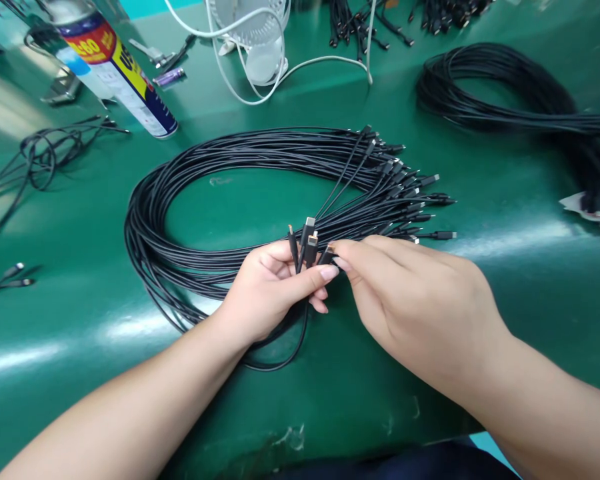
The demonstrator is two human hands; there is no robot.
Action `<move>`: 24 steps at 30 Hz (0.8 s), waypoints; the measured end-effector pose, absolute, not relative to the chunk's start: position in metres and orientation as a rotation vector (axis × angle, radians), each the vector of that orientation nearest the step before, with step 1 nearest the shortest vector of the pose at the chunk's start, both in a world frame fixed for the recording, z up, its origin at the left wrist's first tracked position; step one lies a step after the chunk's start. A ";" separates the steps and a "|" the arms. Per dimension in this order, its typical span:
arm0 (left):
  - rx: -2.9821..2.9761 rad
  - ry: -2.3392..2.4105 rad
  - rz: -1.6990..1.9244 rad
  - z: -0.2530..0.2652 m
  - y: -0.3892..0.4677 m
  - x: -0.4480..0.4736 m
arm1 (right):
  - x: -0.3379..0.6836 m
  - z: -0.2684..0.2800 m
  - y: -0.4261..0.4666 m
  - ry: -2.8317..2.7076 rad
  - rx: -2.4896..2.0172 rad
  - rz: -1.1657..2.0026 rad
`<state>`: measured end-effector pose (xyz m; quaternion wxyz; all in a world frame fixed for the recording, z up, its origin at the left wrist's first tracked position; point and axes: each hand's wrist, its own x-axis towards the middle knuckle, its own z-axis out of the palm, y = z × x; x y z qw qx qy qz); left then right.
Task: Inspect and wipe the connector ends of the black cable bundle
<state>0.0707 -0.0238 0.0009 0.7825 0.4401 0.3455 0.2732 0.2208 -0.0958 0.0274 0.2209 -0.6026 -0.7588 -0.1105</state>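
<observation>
Several black cable connectors (310, 248) stick up from my left hand (275, 283), whose thumb and fingers are closed round them. Just to the right, my right hand (420, 303) pinches the end of one of these connectors between thumb and forefinger. A loop of black cable (300, 347) hangs below my left hand. Behind both hands lies a large coil of black cables (150, 207), its many connector ends (420, 200) fanned out toward the right. My left wrist and fingers hide part of the coil's near side.
On the green table (80, 347), a spray can (125, 73) stands at the back left. A white fan (265, 60) with a white cord is at the back. Another black cable coil (510, 73) lies right; loose cables (40, 153) lie left.
</observation>
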 end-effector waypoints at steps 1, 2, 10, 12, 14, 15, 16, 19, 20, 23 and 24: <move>0.957 0.755 0.592 0.001 -0.024 0.071 | 0.221 0.027 -0.096 -2.101 -1.670 -0.308; 0.964 0.759 0.593 0.001 -0.024 0.071 | 0.221 0.027 -0.095 -2.104 -1.673 -0.312; 0.961 0.763 0.588 0.001 -0.024 0.072 | 0.222 0.028 -0.094 -2.112 -1.651 -0.297; 0.953 0.759 0.586 0.001 -0.023 0.072 | 0.223 0.029 -0.095 -2.118 -1.657 -0.288; 0.949 0.767 0.586 0.001 -0.023 0.073 | 0.224 0.029 -0.095 -2.129 -1.669 -0.276; 0.947 0.773 0.587 0.001 -0.023 0.073 | 0.225 0.029 -0.095 -2.135 -1.678 -0.269; 0.946 0.775 0.590 0.001 -0.023 0.073 | 0.225 0.030 -0.096 -2.139 -1.685 -0.266; 0.950 0.770 0.587 0.001 -0.023 0.073 | 0.226 0.030 -0.097 -2.149 -1.697 -0.265; 0.955 0.766 0.583 0.001 -0.023 0.073 | 0.226 0.030 -0.097 -2.153 -1.701 -0.263; 0.959 0.767 0.573 0.000 -0.022 0.072 | 0.227 0.031 -0.097 -2.167 -1.714 -0.253; 0.957 0.767 0.575 0.000 -0.022 0.072 | 0.227 0.031 -0.097 -2.170 -1.717 -0.254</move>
